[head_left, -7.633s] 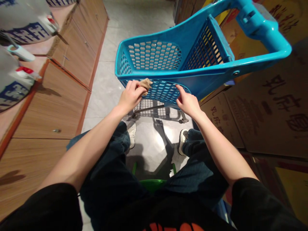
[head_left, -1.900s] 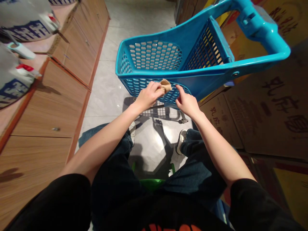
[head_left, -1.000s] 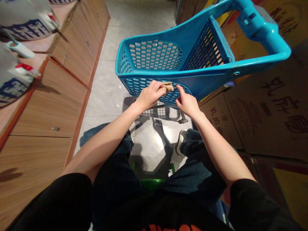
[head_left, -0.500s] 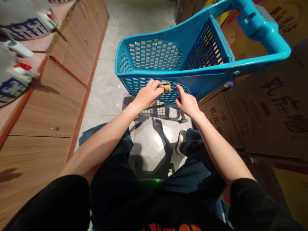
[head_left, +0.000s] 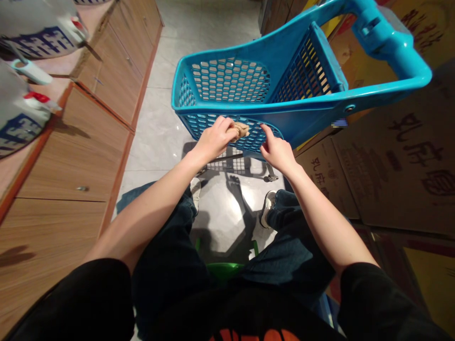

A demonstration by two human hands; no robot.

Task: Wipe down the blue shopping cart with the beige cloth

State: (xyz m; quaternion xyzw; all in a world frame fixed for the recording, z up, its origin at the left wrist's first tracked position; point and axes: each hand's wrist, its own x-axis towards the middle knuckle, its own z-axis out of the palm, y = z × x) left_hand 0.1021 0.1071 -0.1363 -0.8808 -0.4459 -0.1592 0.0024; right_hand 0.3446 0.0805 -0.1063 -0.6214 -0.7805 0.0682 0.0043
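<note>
A blue plastic shopping cart (head_left: pixel 284 90) stands tilted in front of me, its perforated side wall facing me. My left hand (head_left: pixel 215 139) is closed on a small tan cloth (head_left: pixel 241 129) and presses it against that side wall. My right hand (head_left: pixel 277 151) rests just to the right of the cloth, fingers bent against the lower edge of the cart's basket. I sit low, knees apart, on a green stool (head_left: pixel 223 270).
Wooden cabinets (head_left: pixel 71 156) line the left side, with large white bottles (head_left: pixel 21 118) on their top. Stacked cardboard boxes (head_left: pixel 398 161) with printed characters stand on the right. A tiled aisle (head_left: pixel 202 28) runs ahead. The cart's wire lower rack (head_left: pixel 227 166) is above my feet.
Over the frames my left hand has carried the cloth rightward along the cart's side wall, then slightly back left and down. My right hand has stayed in place.
</note>
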